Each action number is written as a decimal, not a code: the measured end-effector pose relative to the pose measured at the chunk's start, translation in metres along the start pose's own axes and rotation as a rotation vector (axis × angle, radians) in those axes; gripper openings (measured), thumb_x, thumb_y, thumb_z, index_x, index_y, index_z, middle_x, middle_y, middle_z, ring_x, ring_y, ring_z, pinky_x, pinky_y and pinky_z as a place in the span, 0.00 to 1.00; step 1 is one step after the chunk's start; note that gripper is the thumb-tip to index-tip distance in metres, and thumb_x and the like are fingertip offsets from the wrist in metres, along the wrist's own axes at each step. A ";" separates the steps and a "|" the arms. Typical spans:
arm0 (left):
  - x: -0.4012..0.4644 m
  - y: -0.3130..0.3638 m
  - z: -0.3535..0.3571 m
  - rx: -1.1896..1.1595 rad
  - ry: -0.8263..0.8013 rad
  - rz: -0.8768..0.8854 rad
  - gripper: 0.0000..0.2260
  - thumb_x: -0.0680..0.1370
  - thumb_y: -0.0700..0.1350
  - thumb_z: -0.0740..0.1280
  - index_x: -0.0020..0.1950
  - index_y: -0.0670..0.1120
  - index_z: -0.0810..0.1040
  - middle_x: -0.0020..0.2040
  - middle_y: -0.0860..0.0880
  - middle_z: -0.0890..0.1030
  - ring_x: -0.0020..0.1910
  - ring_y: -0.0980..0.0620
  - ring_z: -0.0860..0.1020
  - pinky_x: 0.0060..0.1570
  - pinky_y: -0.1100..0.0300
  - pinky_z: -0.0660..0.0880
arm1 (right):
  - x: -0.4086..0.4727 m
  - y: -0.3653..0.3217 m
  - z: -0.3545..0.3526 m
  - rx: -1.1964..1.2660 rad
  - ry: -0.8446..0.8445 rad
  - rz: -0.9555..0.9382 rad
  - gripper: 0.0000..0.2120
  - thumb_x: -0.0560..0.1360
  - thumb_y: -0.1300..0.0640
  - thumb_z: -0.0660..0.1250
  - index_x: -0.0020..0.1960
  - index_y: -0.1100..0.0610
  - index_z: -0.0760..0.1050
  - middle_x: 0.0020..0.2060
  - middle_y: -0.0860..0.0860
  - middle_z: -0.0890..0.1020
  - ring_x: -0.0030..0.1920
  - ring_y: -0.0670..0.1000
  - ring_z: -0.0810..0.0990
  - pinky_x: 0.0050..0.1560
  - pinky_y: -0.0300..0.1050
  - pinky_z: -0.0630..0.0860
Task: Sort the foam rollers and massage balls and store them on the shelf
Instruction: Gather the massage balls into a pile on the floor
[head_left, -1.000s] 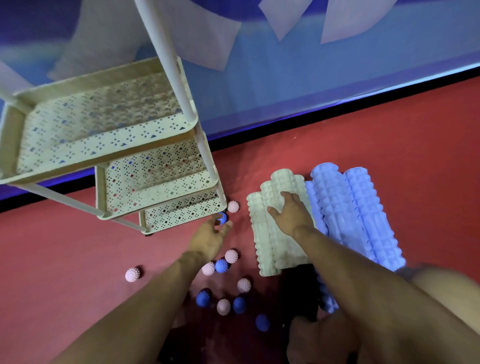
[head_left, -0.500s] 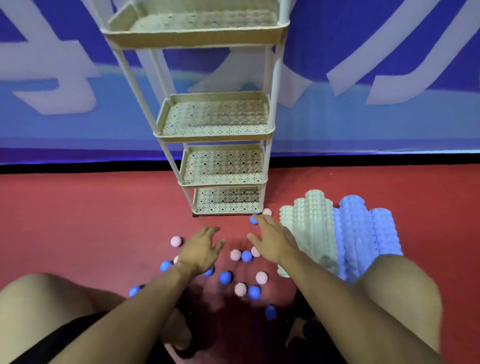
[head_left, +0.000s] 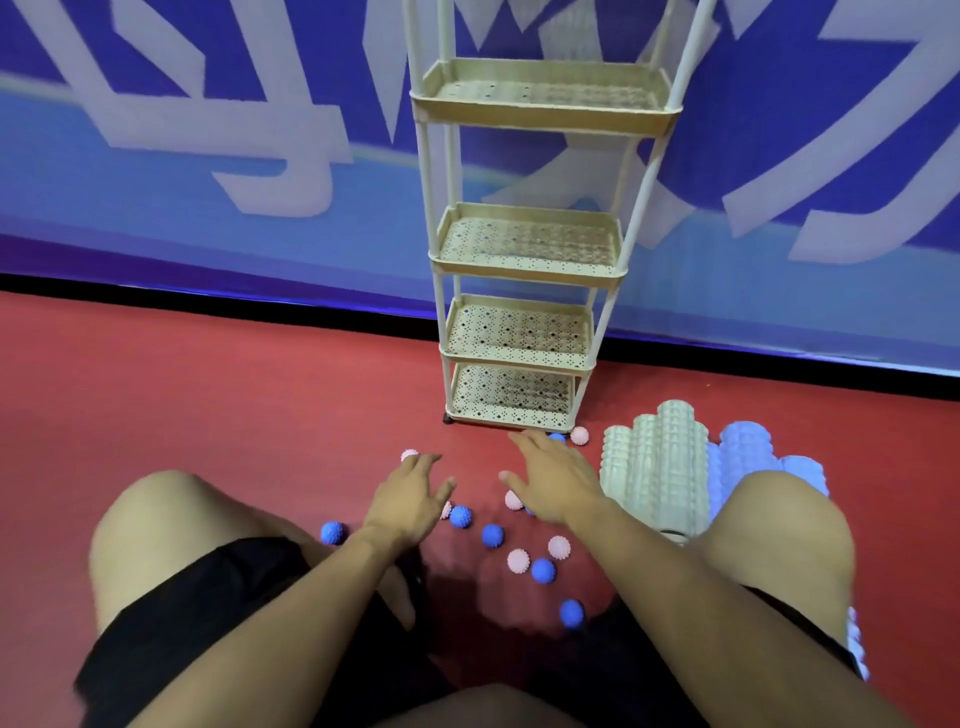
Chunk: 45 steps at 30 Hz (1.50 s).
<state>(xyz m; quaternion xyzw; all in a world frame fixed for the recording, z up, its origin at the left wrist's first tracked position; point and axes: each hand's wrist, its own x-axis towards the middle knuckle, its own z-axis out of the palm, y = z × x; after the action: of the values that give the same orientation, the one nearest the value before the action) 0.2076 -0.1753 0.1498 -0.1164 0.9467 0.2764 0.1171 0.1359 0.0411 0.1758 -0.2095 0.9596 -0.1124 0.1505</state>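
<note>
A cream four-tier shelf (head_left: 530, 267) stands against the wall, all visible tiers bare. Several spiky blue massage balls (head_left: 492, 535) and pink massage balls (head_left: 518, 560) lie scattered on the red floor in front of it. Cream foam rollers (head_left: 657, 467) and light blue foam rollers (head_left: 743, 452) lie side by side to the right, partly behind my right knee. My left hand (head_left: 410, 499) hovers palm down over the balls, fingers spread, holding nothing. My right hand (head_left: 556, 480) is also open just left of the cream rollers.
A blue and white banner wall (head_left: 208, 156) with a black base strip runs behind the shelf. My bare knees (head_left: 166, 525) flank the balls on both sides. Red floor (head_left: 208, 395) stretches to the left.
The view has tilted up, showing the whole shelf. My right hand came off the cream rollers and moved left over the balls; my left hand drew back from the shelf base.
</note>
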 end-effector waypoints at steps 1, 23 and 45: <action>-0.003 0.000 -0.001 0.033 0.003 0.013 0.24 0.81 0.59 0.60 0.75 0.50 0.67 0.72 0.46 0.71 0.69 0.44 0.71 0.67 0.49 0.69 | -0.002 -0.001 -0.001 -0.012 0.005 -0.010 0.31 0.80 0.38 0.58 0.79 0.49 0.59 0.74 0.48 0.67 0.70 0.56 0.71 0.68 0.54 0.69; 0.010 -0.085 0.020 0.280 -0.085 -0.136 0.42 0.71 0.71 0.39 0.79 0.52 0.60 0.78 0.50 0.63 0.76 0.48 0.64 0.75 0.46 0.55 | 0.051 -0.044 0.063 -0.093 -0.112 -0.204 0.36 0.76 0.35 0.45 0.80 0.49 0.59 0.79 0.52 0.61 0.78 0.56 0.61 0.79 0.53 0.52; 0.152 -0.326 0.136 -0.175 -0.309 -0.792 0.32 0.80 0.45 0.66 0.81 0.51 0.54 0.71 0.34 0.69 0.62 0.34 0.75 0.55 0.51 0.72 | 0.208 -0.066 0.211 -0.090 -0.681 -0.123 0.36 0.78 0.36 0.61 0.81 0.45 0.52 0.80 0.46 0.54 0.77 0.54 0.61 0.75 0.51 0.61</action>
<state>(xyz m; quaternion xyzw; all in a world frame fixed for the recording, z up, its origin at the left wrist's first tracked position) 0.1777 -0.3914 -0.1668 -0.4375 0.7733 0.3034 0.3442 0.0510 -0.1402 -0.0526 -0.2987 0.8439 -0.0022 0.4457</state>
